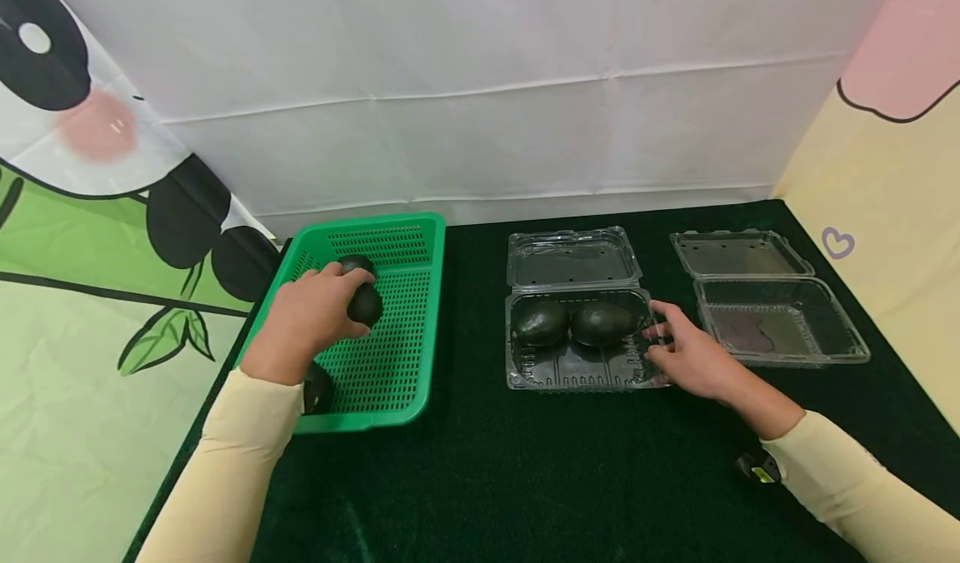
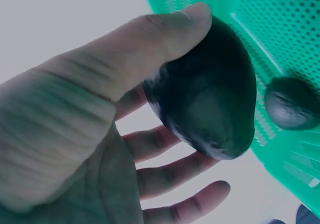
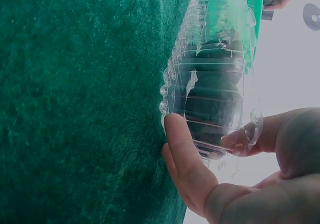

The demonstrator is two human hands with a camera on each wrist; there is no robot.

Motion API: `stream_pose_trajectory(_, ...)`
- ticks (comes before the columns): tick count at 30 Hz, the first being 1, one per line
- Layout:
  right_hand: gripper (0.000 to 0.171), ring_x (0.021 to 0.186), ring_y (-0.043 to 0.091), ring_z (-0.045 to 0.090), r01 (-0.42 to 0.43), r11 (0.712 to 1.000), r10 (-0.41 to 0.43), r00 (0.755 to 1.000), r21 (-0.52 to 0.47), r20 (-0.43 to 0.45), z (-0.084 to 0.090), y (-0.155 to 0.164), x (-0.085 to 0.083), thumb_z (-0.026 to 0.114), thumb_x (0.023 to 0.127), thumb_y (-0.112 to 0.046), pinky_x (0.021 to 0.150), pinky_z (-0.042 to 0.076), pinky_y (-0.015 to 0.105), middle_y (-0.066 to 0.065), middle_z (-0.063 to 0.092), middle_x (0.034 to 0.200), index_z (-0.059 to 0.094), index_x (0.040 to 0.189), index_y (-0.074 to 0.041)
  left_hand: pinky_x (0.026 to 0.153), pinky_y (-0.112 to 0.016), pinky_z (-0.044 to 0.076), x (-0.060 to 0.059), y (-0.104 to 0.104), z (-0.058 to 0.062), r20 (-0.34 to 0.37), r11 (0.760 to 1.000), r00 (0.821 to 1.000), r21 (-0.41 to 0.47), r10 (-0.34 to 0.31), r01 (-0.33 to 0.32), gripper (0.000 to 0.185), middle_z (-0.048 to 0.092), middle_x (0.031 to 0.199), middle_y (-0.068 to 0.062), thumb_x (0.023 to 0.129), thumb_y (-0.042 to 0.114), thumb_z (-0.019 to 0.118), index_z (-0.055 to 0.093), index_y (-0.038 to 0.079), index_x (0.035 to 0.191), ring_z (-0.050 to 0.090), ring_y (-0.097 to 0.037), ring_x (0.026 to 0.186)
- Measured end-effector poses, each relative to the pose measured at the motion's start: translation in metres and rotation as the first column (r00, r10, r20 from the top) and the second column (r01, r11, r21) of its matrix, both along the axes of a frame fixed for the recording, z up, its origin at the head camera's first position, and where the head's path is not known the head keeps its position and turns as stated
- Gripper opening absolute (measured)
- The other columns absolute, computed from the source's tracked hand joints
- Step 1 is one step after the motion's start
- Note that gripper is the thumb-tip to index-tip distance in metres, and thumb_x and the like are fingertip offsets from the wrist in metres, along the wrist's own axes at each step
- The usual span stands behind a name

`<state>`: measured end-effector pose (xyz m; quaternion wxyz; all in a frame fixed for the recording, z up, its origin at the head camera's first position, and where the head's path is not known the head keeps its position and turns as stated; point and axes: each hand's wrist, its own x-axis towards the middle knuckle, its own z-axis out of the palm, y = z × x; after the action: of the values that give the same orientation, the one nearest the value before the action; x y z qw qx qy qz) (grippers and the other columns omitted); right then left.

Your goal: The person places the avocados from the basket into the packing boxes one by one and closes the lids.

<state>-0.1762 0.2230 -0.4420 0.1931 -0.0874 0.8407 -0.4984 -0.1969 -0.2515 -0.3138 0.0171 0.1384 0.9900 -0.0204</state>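
In the head view my left hand (image 1: 306,309) holds a dark avocado (image 1: 365,305) over the green basket (image 1: 437,313). The left wrist view shows the thumb across this avocado's upper side and the fingers beneath. Two more avocados lie in the basket, one behind the held avocado (image 1: 356,263) and another near the front left corner (image 1: 317,388), partly hidden by the sleeve. My right hand (image 1: 693,353) grips the right side of a clear plastic clamshell box (image 1: 585,371). Side by side in its base lie two avocados (image 1: 602,323); its lid stands open at the back.
A second clear clamshell box (image 1: 783,330), lid open, sits to the right with no avocados inside. Dark green cloth (image 1: 480,471) covers the table. A white cloth backdrop (image 1: 480,130) rises behind the table's far edge.
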Motion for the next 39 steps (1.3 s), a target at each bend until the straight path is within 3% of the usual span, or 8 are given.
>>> stream_pose_trajectory(8, 0.081, 0.104, 0.038, 0.066, -0.002, 1.0, 0.002, 1.0, -0.002, -0.002, -0.001, 0.0, 0.0, 0.053, 0.102, -0.003, 0.074, 0.061, 0.04, 0.04, 0.038, 0.145, -0.002, 0.161, 0.003, 0.074, -0.059, 0.053, 0.009, 0.029, 0.004, -0.133, 0.999, 0.99, -0.006, -0.047, 0.047, 0.067, 0.06, 0.124, -0.025, 0.08, 0.026, 0.091, 0.062, 0.008, 0.137, 0.059, -0.045, 0.1)
stream_pose_trajectory(11, 0.079, 0.105, 0.039, 0.066, -0.001, 1.0, 0.001, 1.0, -0.003, -0.006, -0.001, 0.0, 0.0, 0.052, 0.102, -0.003, 0.074, 0.061, 0.039, 0.04, 0.038, 0.145, -0.001, 0.161, 0.003, 0.076, -0.058, 0.053, 0.01, 0.043, 0.004, -0.152, 0.998, 0.986, 0.001, -0.066, 0.067, 0.067, 0.061, 0.123, -0.022, 0.08, 0.027, 0.09, 0.062, 0.009, 0.138, 0.059, -0.044, 0.103)
stream_pose_trajectory(21, 0.08, 0.106, 0.038, 0.065, -0.012, 0.999, 0.012, 1.0, -0.053, -0.001, -0.004, 0.001, -0.001, 0.051, 0.101, -0.001, 0.074, 0.061, 0.039, 0.041, 0.037, 0.146, -0.002, 0.161, 0.003, 0.083, -0.057, 0.051, 0.009, 0.082, 0.001, -0.13, 0.996, 0.988, -0.015, -0.086, 0.084, 0.072, 0.06, 0.131, -0.018, 0.082, 0.035, 0.09, 0.059, 0.013, 0.144, 0.057, -0.042, 0.109)
stream_pose_trajectory(39, 0.079, 0.109, 0.041, 0.063, -0.002, 1.0, 0.002, 1.0, -0.022, 0.01, -0.003, 0.0, 0.0, 0.05, 0.102, -0.001, 0.074, 0.061, 0.04, 0.041, 0.037, 0.146, -0.003, 0.161, 0.002, 0.089, -0.052, 0.052, 0.012, 0.151, -0.011, -0.109, 0.991, 0.985, -0.049, -0.13, 0.125, 0.072, 0.06, 0.133, -0.012, 0.082, 0.041, 0.089, 0.059, 0.021, 0.145, 0.058, -0.034, 0.111)
